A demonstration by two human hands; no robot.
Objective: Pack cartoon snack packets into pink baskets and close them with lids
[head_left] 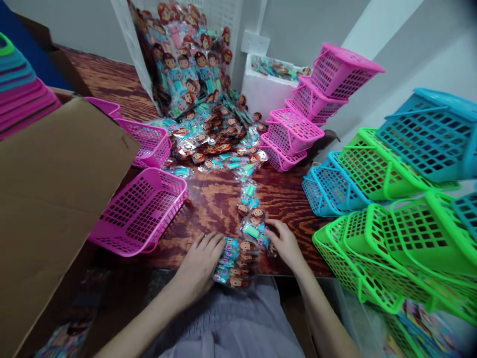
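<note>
My left hand (pixel 201 261) holds a row of several overlapping clear plastic packets (pixel 236 263) at the table's front edge, its fingers closed on their left side. Each packet shows a cartoon figure with brown hair and a turquoise body. My right hand (pixel 285 243) is at the right, fingers bent and closed on the edge of another plastic packet (pixel 254 231); its fingertips are partly hidden. From there a line of loose packets (pixel 250 191) leads back to a large heap of the same packets (pixel 216 124).
The heap spills from a tipped white crate (pixel 136 54). Pink baskets (pixel 149 214) stand left, beside a cardboard box (pixel 55 199). More pink baskets (pixel 294 132) are stacked at the back right, near a white foam box (pixel 257 89). Blue baskets (pixel 432 134) and green baskets (pixel 372 248) crowd the right.
</note>
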